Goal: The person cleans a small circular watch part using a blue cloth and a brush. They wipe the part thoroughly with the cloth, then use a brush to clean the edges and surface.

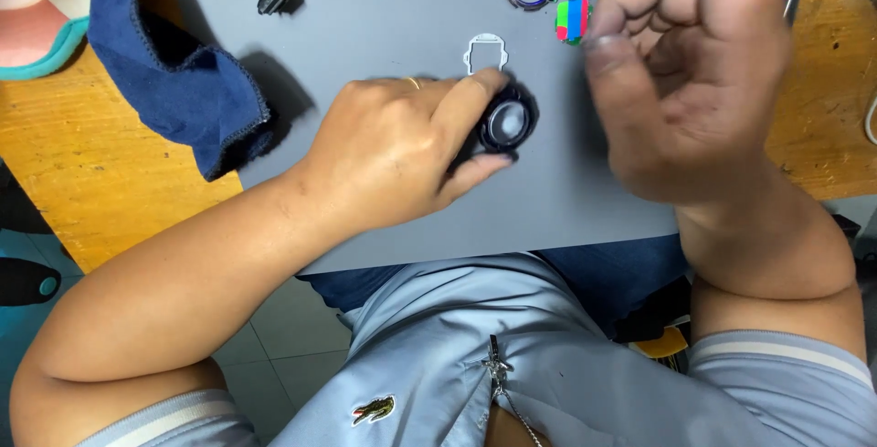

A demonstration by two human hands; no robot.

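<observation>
- On the grey mat (384, 9), right about the middle, a small round black piece with a pale glassy face (505, 124) is being pinched by the left hand (402, 150) – thumb on the near side, index finger (475, 95) curled over the far side.
- It's judged to be light and rigid, probably hard plastic or metal, with a smooth face that could be smudged or scratched easily, so the rim is the safer place to be held, not the lens-like front.
- The piece sits at the very fingertips, sticking out past them to the right, face up, resting on the mat.
- The right hand (690, 63) is blurred and raised above the mat, fingers loosely curled; whether anything is held in it can't be told.
- Just beyond the piece, a thin white frame-shaped part (485, 51) lies close by, not touched.
- A blue cloth (174, 77) is heaped at the mat's left edge.
</observation>
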